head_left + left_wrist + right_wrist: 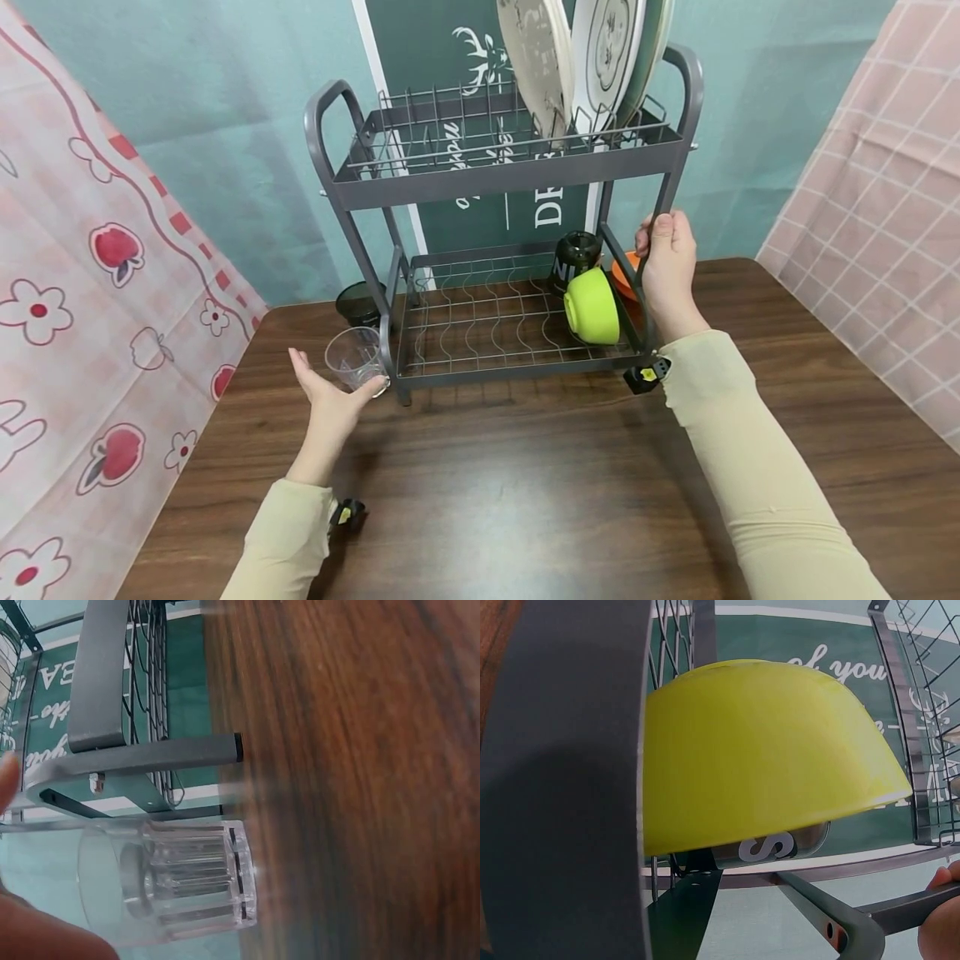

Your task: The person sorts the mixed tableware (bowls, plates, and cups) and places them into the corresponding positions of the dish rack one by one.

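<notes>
My left hand (330, 406) is at a clear drinking glass (351, 350), thumb and fingers spread on either side of it. The glass stands upright beside the left leg of a grey two-tier dish rack (517, 176). In the left wrist view, the ribbed base of the glass (191, 877) is near the tabletop; contact between fingers and glass is unclear. My right hand (670, 271) grips the rack's right side post. Close to that hand, a lime-green bowl (597, 308) leans on its side on the lower tier.
Plates (534, 62) stand on the upper tier at right. A dark jar with white letters (576, 260) and an orange item (626, 275) are near the bowl. Behind the glass is a black cup (360, 307). The wooden table (495, 500) reaches up to wall coverings.
</notes>
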`<state>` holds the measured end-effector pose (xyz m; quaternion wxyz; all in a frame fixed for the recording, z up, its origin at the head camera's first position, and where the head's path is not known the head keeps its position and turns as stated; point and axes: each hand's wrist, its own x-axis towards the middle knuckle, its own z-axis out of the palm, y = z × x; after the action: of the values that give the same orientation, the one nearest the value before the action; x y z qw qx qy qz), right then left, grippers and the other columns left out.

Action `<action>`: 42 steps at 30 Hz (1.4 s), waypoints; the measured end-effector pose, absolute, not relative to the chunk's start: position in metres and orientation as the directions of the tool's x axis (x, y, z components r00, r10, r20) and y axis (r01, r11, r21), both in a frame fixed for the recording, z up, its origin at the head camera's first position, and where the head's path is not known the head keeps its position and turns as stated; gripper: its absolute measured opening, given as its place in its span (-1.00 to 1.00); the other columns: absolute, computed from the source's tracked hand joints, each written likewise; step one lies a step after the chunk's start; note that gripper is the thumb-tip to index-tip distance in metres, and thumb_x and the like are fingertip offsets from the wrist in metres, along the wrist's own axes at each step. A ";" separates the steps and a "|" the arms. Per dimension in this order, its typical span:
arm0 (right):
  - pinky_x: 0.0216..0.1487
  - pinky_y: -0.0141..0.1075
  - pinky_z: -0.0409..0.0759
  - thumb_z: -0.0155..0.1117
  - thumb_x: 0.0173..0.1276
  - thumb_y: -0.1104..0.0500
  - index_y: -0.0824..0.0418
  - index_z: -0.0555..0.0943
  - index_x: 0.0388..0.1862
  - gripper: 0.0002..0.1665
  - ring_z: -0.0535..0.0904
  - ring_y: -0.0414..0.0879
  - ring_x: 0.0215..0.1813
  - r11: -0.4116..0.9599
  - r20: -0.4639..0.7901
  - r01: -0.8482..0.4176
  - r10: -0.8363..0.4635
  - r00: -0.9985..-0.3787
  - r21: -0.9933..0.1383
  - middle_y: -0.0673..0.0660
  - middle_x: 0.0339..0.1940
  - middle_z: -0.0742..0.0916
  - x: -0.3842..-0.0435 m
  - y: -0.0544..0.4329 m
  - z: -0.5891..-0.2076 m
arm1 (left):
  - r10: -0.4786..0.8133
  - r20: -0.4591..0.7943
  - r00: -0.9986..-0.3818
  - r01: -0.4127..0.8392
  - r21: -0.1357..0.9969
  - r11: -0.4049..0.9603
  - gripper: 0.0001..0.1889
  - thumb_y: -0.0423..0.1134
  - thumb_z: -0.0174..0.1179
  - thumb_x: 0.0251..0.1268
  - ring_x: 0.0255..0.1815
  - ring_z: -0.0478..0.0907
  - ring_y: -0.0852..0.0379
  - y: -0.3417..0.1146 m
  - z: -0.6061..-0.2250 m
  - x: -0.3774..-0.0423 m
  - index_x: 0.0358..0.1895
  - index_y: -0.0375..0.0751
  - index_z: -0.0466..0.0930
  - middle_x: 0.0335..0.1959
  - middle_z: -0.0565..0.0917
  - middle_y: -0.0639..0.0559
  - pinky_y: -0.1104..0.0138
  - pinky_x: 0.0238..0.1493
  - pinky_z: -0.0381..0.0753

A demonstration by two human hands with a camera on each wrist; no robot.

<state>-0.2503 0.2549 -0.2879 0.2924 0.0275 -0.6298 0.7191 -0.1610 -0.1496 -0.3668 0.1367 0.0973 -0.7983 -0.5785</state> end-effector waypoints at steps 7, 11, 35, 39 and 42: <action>-0.24 -0.38 0.23 -0.19 0.45 0.00 0.09 0.38 -0.36 -0.73 0.26 -0.15 -0.42 -0.021 0.414 -0.458 0.390 -0.822 -0.889 0.00 -0.57 0.41 -0.250 0.254 -0.287 | -0.236 -0.115 -0.965 -0.192 0.923 0.335 0.31 -0.20 0.35 0.04 0.50 -0.44 -0.11 -0.159 -0.375 -0.169 0.35 0.02 -0.82 0.46 -0.47 -0.18 0.01 0.46 -0.19; -0.24 -0.38 0.23 -0.19 0.46 0.01 0.10 0.38 -0.36 -0.73 0.25 -0.15 -0.42 -0.027 0.412 -0.457 0.388 -0.824 -0.889 0.00 -0.57 0.40 -0.249 0.253 -0.286 | -0.207 -0.170 -0.964 -0.233 0.913 0.334 0.29 -0.19 0.31 0.08 0.50 -0.42 -0.11 -0.164 -0.380 -0.174 0.32 0.00 -0.86 0.47 -0.46 -0.20 0.03 0.46 -0.18; -0.28 -0.40 0.24 -0.17 0.45 0.01 0.10 0.39 -0.36 -0.74 0.26 -0.14 -0.43 -0.057 0.405 -0.464 0.402 -0.821 -0.884 0.01 -0.58 0.40 -0.252 0.253 -0.288 | -0.183 -0.200 -0.963 -0.230 0.960 0.162 0.03 -0.40 0.21 0.10 0.44 -0.11 -0.13 -0.171 -0.398 -0.197 0.41 -0.21 -0.48 0.44 -0.18 -0.27 0.17 0.45 -0.11; -0.27 -0.40 0.24 -0.15 0.44 0.02 0.11 0.39 -0.35 -0.75 0.26 -0.14 -0.42 -0.072 0.400 -0.464 0.400 -0.825 -0.883 0.02 -0.57 0.40 -0.251 0.253 -0.288 | -0.186 -0.170 -0.968 -0.199 0.968 0.152 -0.05 -0.45 0.21 0.07 0.42 -0.05 -0.11 -0.172 -0.400 -0.200 0.40 -0.27 -0.31 0.43 -0.09 -0.27 0.18 0.44 -0.05; -0.27 -0.39 0.24 -0.14 0.44 0.02 0.11 0.39 -0.35 -0.75 0.26 -0.13 -0.42 -0.074 0.403 -0.466 0.398 -0.824 -0.881 0.02 -0.57 0.40 -0.251 0.253 -0.287 | -0.198 -0.161 -0.967 -0.195 0.967 0.166 -0.10 -0.45 0.22 0.05 0.41 0.00 -0.11 -0.172 -0.401 -0.201 0.38 -0.31 -0.21 0.42 -0.03 -0.27 0.17 0.43 0.00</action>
<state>-0.2513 0.2530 -0.2873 0.2953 0.0278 -0.6131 0.7322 -0.2010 -0.1721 -0.4015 0.0014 0.1286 -0.7636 -0.6328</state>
